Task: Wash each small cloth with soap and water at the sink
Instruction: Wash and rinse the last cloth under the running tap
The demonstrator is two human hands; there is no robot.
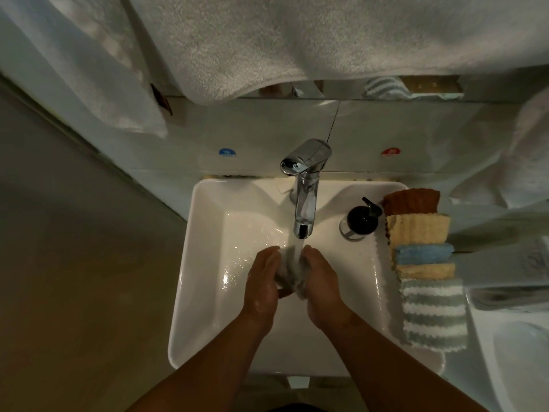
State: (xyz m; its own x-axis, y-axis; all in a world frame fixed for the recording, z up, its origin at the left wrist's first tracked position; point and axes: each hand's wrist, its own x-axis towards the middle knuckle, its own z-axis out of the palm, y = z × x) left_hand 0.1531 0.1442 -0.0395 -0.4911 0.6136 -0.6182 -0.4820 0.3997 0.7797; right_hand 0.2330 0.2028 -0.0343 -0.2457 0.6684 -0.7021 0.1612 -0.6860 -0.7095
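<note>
A small wet grey cloth is bunched between both my hands over the white sink. My left hand grips its left side and my right hand grips its right side. Water runs from the chrome tap straight onto the cloth. A black soap pump bottle stands on the sink's right ledge. Beside it lie several folded cloths in a row: brown, cream, blue, another cream and grey-and-white striped.
A large white towel hangs above the tap, with another towel at the left. Blue and red round stickers mark the wall behind the tap. A second white basin edge shows at the right.
</note>
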